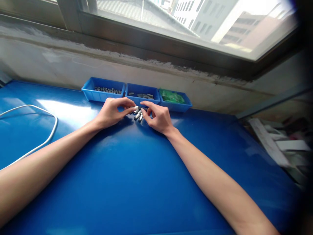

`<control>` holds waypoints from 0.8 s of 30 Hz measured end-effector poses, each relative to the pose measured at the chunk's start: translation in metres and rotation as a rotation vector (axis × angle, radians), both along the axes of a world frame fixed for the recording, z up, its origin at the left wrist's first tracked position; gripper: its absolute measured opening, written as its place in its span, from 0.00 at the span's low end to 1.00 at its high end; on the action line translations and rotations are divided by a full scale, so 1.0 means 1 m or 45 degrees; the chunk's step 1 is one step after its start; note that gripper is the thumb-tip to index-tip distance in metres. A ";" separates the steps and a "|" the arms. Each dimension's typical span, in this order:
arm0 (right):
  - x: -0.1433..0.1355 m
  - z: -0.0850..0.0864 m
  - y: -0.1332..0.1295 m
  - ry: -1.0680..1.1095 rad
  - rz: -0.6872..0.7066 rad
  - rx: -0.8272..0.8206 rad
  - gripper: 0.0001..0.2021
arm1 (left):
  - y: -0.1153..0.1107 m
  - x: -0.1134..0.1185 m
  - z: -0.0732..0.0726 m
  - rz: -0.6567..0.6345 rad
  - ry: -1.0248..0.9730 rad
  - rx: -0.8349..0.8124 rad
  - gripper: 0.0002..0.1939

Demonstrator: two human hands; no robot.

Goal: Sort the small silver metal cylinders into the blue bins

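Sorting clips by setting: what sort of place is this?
Likely a workshop or assembly bench: blue bins along the back of a blue tabletop, and small metallic-looking pieces in front of them.

Near the centre of the frame, the left hand (112, 112) pinches at a cluster of small metal pieces (138, 117), and the right hand (159, 118) touches them from the right. Three blue bins (97, 95) stand in a row just above, the rightmost holding green plastic (171, 96). A white cable (55, 123) curves across the blue table (137, 182) at left.
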State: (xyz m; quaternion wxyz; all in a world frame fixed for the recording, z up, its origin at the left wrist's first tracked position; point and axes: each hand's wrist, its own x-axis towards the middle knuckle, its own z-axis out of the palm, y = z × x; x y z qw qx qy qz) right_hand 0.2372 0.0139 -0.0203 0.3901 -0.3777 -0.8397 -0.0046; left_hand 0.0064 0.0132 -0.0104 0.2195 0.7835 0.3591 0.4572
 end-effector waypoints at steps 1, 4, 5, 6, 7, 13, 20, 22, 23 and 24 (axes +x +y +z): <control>0.000 0.000 0.000 -0.017 0.026 0.016 0.15 | -0.001 0.000 0.000 0.003 -0.003 -0.023 0.17; 0.001 -0.001 0.000 -0.072 0.076 0.057 0.14 | -0.002 0.000 0.000 0.031 0.022 -0.072 0.19; 0.001 -0.001 0.001 -0.092 0.084 0.063 0.14 | -0.003 -0.001 0.000 0.047 0.041 -0.076 0.19; 0.001 -0.001 0.002 -0.110 0.090 0.067 0.15 | -0.003 -0.001 0.000 0.066 0.066 -0.072 0.19; 0.002 -0.002 0.002 -0.125 0.094 0.071 0.15 | -0.003 -0.001 0.000 0.083 0.095 -0.059 0.19; 0.001 -0.001 0.001 -0.159 0.111 0.079 0.17 | -0.006 0.002 0.003 0.094 0.185 0.017 0.19; 0.000 -0.003 0.005 0.019 -0.195 0.002 0.18 | -0.002 0.001 0.001 0.199 0.188 0.204 0.12; 0.002 -0.004 0.009 0.152 -0.403 -0.024 0.19 | -0.001 0.001 -0.001 0.150 0.265 0.280 0.11; 0.003 -0.003 0.011 0.200 -0.487 -0.051 0.20 | -0.001 0.001 -0.002 0.102 0.320 0.317 0.11; 0.004 -0.003 0.013 0.232 -0.550 -0.084 0.20 | -0.001 0.001 -0.002 0.051 0.381 0.349 0.10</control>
